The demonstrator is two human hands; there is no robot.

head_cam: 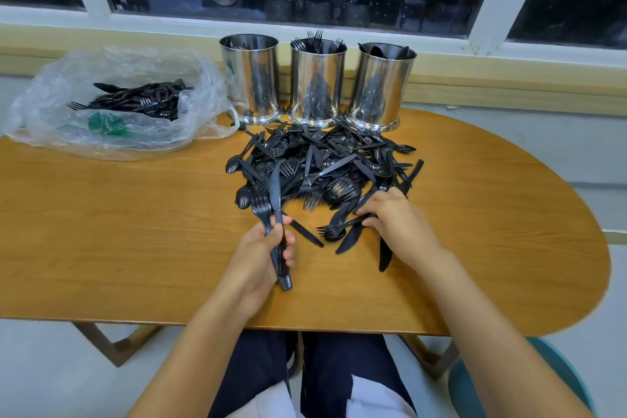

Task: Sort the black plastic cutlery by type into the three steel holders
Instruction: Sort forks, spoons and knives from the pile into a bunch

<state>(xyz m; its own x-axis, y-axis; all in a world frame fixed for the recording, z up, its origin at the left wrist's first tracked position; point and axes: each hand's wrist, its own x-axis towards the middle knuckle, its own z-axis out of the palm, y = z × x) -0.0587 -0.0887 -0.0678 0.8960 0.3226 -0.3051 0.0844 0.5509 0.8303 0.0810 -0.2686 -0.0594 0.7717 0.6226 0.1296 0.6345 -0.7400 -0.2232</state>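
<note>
A heap of black plastic cutlery lies mid-table before three steel holders. Dark pieces show in the left holder, forks stand in the middle holder, and the right holder has spoon-like pieces. My left hand grips a black fork and a knife together, upright, at the heap's near left edge. At the near right edge my right hand pinches a black fork, with several loose knives beside it.
A clear plastic bag holding more black cutlery lies at the table's back left. The oval wooden table ends close to my lap. A window sill and wall run right behind the holders. A teal chair stands at the lower right.
</note>
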